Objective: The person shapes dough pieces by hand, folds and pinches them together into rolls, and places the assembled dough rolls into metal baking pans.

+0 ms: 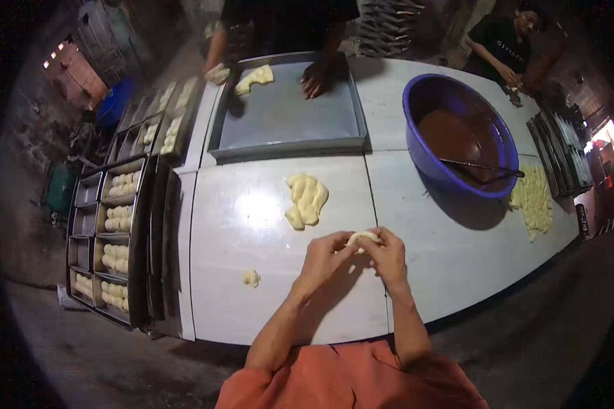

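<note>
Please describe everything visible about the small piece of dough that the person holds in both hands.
The piece of dough is small, pale yellow, soft-looking and smooth, an elongated lump. It is held just above the white table, between the fingers of the left hand and the right hand, which pinch it from both sides and hide its lower part. A pile of dough pieces lies just beyond it, apart.

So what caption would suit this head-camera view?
Both hands, left hand and right hand, pinch a dough piece above a white table.

Our left hand (pixel 325 257) and right hand (pixel 387 255) cover most of the dough piece (pixel 361 237) pinched between them; its underside's hidden.
</note>
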`<act>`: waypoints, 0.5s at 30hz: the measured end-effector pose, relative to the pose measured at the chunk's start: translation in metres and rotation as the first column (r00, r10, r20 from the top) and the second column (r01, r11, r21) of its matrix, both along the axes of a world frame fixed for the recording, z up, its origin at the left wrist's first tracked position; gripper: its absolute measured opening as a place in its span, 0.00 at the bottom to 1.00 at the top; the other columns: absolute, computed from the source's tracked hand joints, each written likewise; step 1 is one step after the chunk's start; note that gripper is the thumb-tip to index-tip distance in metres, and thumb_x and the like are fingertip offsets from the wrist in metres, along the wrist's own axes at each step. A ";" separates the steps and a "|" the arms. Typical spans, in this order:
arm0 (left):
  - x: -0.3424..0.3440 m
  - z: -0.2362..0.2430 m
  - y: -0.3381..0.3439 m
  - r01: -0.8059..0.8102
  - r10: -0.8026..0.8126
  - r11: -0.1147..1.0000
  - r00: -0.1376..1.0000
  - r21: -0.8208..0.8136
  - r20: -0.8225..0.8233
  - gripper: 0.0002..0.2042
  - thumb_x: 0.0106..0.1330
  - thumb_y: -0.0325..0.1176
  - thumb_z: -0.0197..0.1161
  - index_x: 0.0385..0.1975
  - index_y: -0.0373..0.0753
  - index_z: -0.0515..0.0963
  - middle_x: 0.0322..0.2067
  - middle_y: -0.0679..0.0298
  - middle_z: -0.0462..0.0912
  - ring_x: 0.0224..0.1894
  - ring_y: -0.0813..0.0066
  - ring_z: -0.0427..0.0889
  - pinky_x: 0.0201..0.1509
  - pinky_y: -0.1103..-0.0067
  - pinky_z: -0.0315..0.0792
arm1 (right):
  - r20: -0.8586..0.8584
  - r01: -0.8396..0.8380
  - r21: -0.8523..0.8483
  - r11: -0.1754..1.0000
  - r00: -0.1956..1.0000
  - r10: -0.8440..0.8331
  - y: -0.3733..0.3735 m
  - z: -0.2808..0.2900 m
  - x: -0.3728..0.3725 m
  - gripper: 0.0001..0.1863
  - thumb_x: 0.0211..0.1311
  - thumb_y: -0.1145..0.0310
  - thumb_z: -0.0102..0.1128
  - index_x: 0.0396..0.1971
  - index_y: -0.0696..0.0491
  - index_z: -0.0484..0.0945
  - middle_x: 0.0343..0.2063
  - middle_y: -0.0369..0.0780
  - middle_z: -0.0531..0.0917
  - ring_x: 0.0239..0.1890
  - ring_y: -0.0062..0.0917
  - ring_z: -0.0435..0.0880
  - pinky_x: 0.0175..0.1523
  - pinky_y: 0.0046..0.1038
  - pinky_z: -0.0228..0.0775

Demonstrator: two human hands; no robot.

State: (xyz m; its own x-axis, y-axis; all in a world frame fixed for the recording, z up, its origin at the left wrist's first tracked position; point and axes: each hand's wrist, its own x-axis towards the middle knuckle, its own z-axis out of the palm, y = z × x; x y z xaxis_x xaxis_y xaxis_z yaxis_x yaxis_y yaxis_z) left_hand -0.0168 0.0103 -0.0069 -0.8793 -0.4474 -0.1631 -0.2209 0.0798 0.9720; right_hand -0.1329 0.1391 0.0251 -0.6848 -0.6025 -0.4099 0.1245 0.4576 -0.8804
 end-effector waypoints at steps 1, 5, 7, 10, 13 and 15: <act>-0.002 0.001 0.004 -0.019 0.019 1.000 1.000 -0.003 -0.001 0.23 0.66 0.34 0.67 0.60 0.35 0.75 0.43 0.55 0.87 0.45 0.69 0.86 0.49 0.75 0.78 | -0.009 0.003 -0.015 1.000 1.000 -0.003 0.005 -0.017 -0.004 0.13 0.64 0.68 0.67 0.45 0.58 0.80 0.36 0.39 0.84 0.35 0.18 0.84 0.33 0.18 0.75; -0.016 -0.001 0.025 -0.092 0.108 0.987 0.988 0.135 -0.114 0.41 0.65 0.40 0.69 0.74 0.39 0.53 0.55 0.48 0.81 0.51 0.60 0.85 0.50 0.77 0.77 | -0.012 0.147 -0.425 0.893 0.986 -0.168 0.016 -0.033 -0.014 0.13 0.62 0.72 0.68 0.44 0.60 0.79 0.38 0.39 0.82 0.41 0.20 0.80 0.46 0.25 0.76; -0.036 -0.004 0.034 -0.175 0.150 0.982 0.946 -0.066 -0.287 0.42 0.65 0.40 0.68 0.74 0.38 0.51 0.60 0.47 0.76 0.55 0.57 0.82 0.52 0.76 0.77 | 0.017 0.175 -0.537 0.825 0.980 -0.197 0.021 -0.029 -0.019 0.15 0.61 0.74 0.68 0.46 0.60 0.77 0.38 0.39 0.82 0.40 0.20 0.80 0.46 0.23 0.76; -0.060 0.017 0.051 -0.200 0.127 0.976 0.836 -0.081 -0.533 0.38 0.68 0.38 0.66 0.73 0.32 0.54 0.67 0.47 0.68 0.64 0.56 0.75 0.58 0.74 0.75 | 0.148 0.208 -0.620 0.756 0.978 -0.148 0.028 -0.007 -0.023 0.16 0.61 0.76 0.68 0.48 0.59 0.75 0.36 0.38 0.81 0.40 0.19 0.81 0.46 0.21 0.76; -0.087 0.004 0.071 -0.158 0.041 0.983 0.695 -0.097 -0.718 0.36 0.67 0.38 0.67 0.70 0.30 0.59 0.62 0.48 0.75 0.62 0.60 0.77 0.61 0.76 0.73 | 0.438 0.310 -0.689 0.655 0.898 0.036 0.036 0.012 -0.026 0.15 0.63 0.73 0.67 0.47 0.59 0.76 0.39 0.37 0.81 0.42 0.20 0.81 0.47 0.22 0.77; -0.103 0.001 0.090 -0.129 0.145 0.989 0.697 0.076 -0.702 0.40 0.63 0.42 0.71 0.71 0.33 0.59 0.60 0.49 0.77 0.60 0.62 0.79 0.62 0.75 0.73 | 0.590 0.526 -0.688 0.500 0.806 -0.035 0.033 0.034 -0.030 0.15 0.66 0.66 0.65 0.47 0.58 0.76 0.39 0.37 0.80 0.42 0.21 0.81 0.48 0.24 0.78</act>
State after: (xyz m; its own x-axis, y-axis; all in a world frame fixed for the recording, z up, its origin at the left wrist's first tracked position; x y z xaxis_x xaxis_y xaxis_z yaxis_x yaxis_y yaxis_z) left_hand -0.1199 0.1000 -0.0061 -0.6706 -0.5760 0.4675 0.5210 0.0830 0.8495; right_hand -0.1625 0.1723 0.0586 -0.7580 -0.6317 -0.1624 0.5793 -0.5375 -0.6128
